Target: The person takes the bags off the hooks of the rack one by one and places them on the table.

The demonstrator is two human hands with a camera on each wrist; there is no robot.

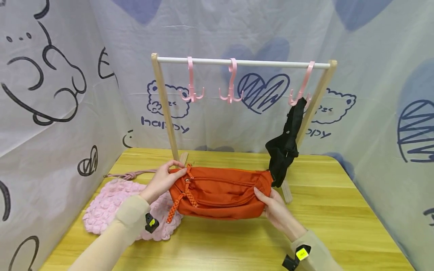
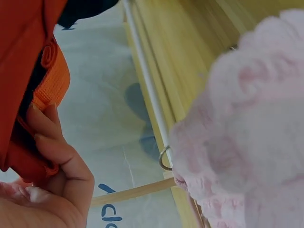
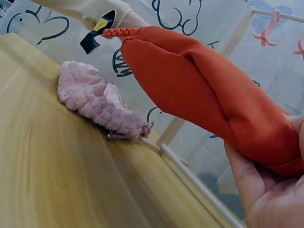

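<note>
An orange-red waist bag (image 1: 220, 192) with a front zip and braided cord pulls is held up above the table by both hands. At its left end my left hand (image 1: 165, 180) grips the top corner, thumb in front; the left wrist view shows the fingers curled behind the bag by an orange strap (image 2: 53, 80). My right hand (image 1: 276, 208) holds the lower right end, thumb on the front face and fingers underneath. Below and left of the bag, a pink bubbly-textured bag (image 1: 118, 203) lies on the table, its pink knotted strap (image 1: 130, 175) stretched out behind it.
Behind stands a rack with a white bar (image 1: 271, 63) on wooden posts. Pink hooks hang from it at left (image 1: 191, 84), middle (image 1: 232, 84) and right (image 1: 303, 84). A black bag (image 1: 285, 146) dangles from the right hook. Printed cloth (image 1: 373, 49) encloses the yellow wooden table (image 1: 339, 218).
</note>
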